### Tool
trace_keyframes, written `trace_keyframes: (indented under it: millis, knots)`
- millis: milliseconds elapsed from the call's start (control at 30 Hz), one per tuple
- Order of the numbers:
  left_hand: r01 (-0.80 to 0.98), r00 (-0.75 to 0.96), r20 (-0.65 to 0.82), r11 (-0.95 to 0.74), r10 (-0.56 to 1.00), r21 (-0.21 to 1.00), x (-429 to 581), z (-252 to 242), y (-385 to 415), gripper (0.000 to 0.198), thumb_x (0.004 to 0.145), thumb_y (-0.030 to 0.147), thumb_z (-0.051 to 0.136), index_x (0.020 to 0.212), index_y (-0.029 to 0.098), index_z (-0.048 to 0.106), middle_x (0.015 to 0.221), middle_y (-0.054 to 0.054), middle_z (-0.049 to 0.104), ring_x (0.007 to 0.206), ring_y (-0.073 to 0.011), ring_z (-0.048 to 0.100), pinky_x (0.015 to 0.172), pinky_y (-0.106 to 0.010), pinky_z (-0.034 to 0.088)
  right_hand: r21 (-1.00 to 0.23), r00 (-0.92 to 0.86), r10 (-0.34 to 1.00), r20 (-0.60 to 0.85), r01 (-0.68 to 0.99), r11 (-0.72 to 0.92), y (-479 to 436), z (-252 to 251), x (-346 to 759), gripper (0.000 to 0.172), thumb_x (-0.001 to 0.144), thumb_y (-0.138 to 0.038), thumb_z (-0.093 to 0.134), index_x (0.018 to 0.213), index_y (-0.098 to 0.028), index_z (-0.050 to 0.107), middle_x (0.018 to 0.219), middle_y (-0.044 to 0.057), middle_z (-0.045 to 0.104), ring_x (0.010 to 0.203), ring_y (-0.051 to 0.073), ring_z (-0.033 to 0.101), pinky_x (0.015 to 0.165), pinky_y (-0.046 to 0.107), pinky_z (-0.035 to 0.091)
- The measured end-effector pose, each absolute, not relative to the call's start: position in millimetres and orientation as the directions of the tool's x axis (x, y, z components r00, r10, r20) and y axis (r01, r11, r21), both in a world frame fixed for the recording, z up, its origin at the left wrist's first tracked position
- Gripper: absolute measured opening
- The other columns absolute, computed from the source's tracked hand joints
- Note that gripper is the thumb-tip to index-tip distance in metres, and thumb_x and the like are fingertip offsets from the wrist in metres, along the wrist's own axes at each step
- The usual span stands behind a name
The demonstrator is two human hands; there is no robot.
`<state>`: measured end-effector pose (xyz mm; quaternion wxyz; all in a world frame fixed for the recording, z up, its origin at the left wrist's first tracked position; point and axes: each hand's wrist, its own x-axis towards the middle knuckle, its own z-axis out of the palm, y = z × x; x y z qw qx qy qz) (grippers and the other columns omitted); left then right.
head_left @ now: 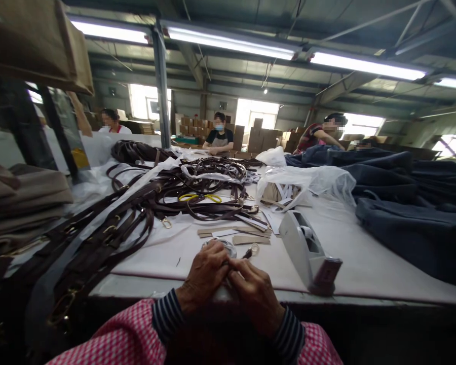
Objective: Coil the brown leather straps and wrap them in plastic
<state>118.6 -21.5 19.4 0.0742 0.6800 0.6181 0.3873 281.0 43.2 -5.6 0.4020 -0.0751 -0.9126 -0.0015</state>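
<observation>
My left hand [207, 274] and my right hand [254, 289] meet at the table's front edge, fingers bent and fingertips pressed together. Both are closed on a small dark piece that the fingers mostly hide. Just beyond my right fingertips a dark strap end with a metal ring [255, 249] shows; whether it is part of the held piece is unclear. Behind my left fingers lies a clear, roundish plastic item [228, 247]. Farther back are flat beige strips [251, 240]. A grey tape dispenser [304, 248] stands right of my hands.
Dark brown straps [125, 228] with metal buckles heap at the left and centre, with a yellow cord [201, 196]. Clear plastic [327, 182] covers strips behind the dispenser. Navy bags [418, 228] pile at the right, brown fabric [23, 203] at the left. Several people work beyond.
</observation>
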Motion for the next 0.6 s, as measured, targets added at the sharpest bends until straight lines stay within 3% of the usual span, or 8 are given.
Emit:
trace_keyframes:
  millis: [300, 433, 600]
  knots:
    - [0.659, -0.050, 0.387, -0.261, 0.921, 0.706, 102, 29, -23, 0.017, 0.080, 0.012, 0.060, 0.087, 0.021, 0.073, 0.095, -0.006, 0.070, 0.098, -0.0263, 0.061, 0.090, -0.037, 0.044, -0.237, -0.756, 0.269, 0.597, 0.154, 0.959, 51, 12, 280, 0.017, 0.099, -0.007, 0.055, 0.092, -0.019, 0.065, 0.090, 0.004, 0.068, 0.082, 0.017, 0.064, 0.070, 0.025, 0.046]
    - [0.557, -0.103, 0.368, -0.253, 0.924, 0.791, 96, 31, -22, 0.030, 0.085, 0.014, 0.056, 0.109, 0.022, 0.072, 0.085, -0.003, 0.074, 0.079, -0.0208, 0.067, 0.076, -0.030, 0.048, -0.353, -0.788, 0.378, 0.485, 0.220, 0.910, 57, 23, 275, 0.013, 0.096, -0.012, 0.060, 0.090, -0.019, 0.069, 0.087, 0.002, 0.067, 0.074, 0.016, 0.061, 0.066, 0.025, 0.040]
    - [0.465, -0.194, 0.395, -0.270, 0.898, 0.843, 101, 22, -17, 0.016, 0.085, 0.022, 0.064, 0.099, 0.020, 0.070, 0.075, -0.001, 0.072, 0.067, -0.0185, 0.064, 0.065, -0.027, 0.047, -0.547, -0.755, 0.546, 0.363, 0.302, 0.781, 71, 41, 262, 0.013, 0.083, -0.009, 0.074, 0.075, -0.018, 0.069, 0.073, 0.000, 0.066, 0.070, 0.016, 0.059, 0.064, 0.025, 0.036]
